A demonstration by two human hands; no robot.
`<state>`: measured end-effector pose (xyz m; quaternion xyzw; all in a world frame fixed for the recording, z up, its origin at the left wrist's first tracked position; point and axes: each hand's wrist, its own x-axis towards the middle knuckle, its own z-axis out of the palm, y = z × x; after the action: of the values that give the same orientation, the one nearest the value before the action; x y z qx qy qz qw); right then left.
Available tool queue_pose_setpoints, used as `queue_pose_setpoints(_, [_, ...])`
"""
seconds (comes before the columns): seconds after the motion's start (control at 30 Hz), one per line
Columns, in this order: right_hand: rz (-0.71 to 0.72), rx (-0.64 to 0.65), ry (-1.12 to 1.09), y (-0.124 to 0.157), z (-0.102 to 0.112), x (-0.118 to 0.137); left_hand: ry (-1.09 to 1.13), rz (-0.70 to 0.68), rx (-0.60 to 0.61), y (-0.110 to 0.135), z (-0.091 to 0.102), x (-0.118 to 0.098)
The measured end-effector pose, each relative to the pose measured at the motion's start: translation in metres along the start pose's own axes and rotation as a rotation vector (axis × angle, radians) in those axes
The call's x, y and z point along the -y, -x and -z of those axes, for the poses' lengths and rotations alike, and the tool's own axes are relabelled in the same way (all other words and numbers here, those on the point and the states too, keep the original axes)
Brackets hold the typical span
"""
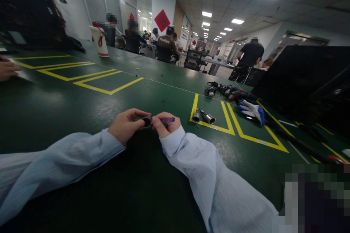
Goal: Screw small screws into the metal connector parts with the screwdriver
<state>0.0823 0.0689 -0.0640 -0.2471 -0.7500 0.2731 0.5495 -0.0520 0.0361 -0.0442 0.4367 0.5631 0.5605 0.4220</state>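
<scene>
My left hand (127, 124) is closed round a dark metal socket-like cylinder (147, 121), its hollow end turned toward me. Close beside it, my right hand (168, 125) pinches a slim tool with a purple see-through handle (167, 120). The tool's front end is hidden by my fingers, near the cylinder's mouth. To the right, inside a yellow taped outline, lie two similar metal cylinders with thin stems: one stem-up cylinder (196, 115) and one tipped cylinder (209, 117).
A blue-and-white glove (252, 111) and dark tools with cables (218, 90) lie to the right on the green table (169, 91). A white cup (99, 40) stands at the back left. Another person's hand (8, 69) shows at the left edge. A black screen (308, 83) blocks the right.
</scene>
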Motion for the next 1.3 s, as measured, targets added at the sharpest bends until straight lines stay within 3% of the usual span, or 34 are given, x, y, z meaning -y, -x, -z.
queue_pose_setpoints(0.23, [-0.085,-0.056,-0.058,0.002,0.001,0.004,0.01,-0.005,-0.003,-0.001,0.0,0.003])
queue_pose_setpoints(0.5, [-0.011,0.001,0.055,0.0,0.001,0.005,0.0,0.011,0.006,0.001,-0.001,-0.002])
queue_pose_setpoints(1.0, [-0.131,-0.059,0.08,-0.001,-0.002,-0.004,-0.13,-0.001,-0.02,-0.003,0.003,0.0])
queue_pose_setpoints(1.3, [-0.105,-0.101,-0.033,0.0,-0.005,-0.011,0.017,-0.025,-0.038,-0.004,0.001,0.003])
